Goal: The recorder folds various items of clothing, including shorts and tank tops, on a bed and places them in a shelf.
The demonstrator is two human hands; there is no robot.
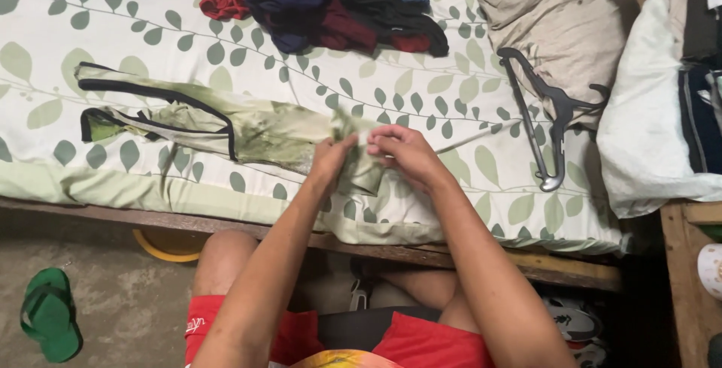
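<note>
A pale green garment with black trim (195,121) lies spread on the leaf-patterned bed sheet (421,90), stretching from the left toward the middle. My left hand (331,159) pinches its right end. My right hand (402,154) grips the same bunched end from the other side, fingers curled over the cloth. Both hands meet near the bed's front edge.
A heap of dark and red clothes (331,3) lies at the bed's far side. A grey plastic hanger (553,112) rests to the right, beside a beige pillow (556,15). A green sandal (49,311) lies on the floor. A wooden stand (688,278) stands at right.
</note>
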